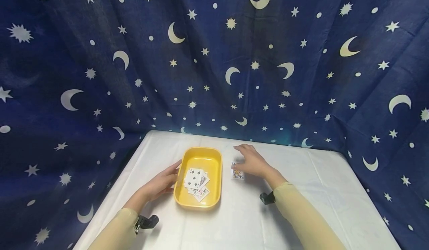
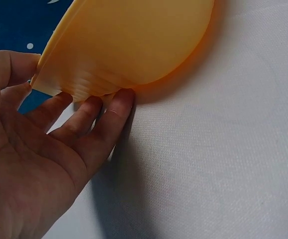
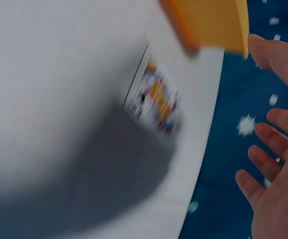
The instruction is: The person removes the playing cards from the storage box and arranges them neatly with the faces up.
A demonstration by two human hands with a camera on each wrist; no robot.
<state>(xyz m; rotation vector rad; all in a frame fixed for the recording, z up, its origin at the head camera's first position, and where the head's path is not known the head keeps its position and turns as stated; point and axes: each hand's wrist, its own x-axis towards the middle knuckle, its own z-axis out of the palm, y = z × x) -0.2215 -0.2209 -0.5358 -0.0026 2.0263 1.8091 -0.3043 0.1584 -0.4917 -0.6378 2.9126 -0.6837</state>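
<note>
A yellow tray stands on the white table with several playing cards lying face up in it. My left hand rests against the tray's left wall, fingers straight; the left wrist view has those fingers touching the tray's underside edge. A small stack of cards with a face card on top lies just right of the tray. My right hand hovers over that stack with relaxed, spread fingers and holds nothing. In the blurred right wrist view the stack lies below the fingers.
A dark blue curtain with moons and stars hangs behind and on both sides of the table. The table's far edge runs just beyond the tray and my right hand.
</note>
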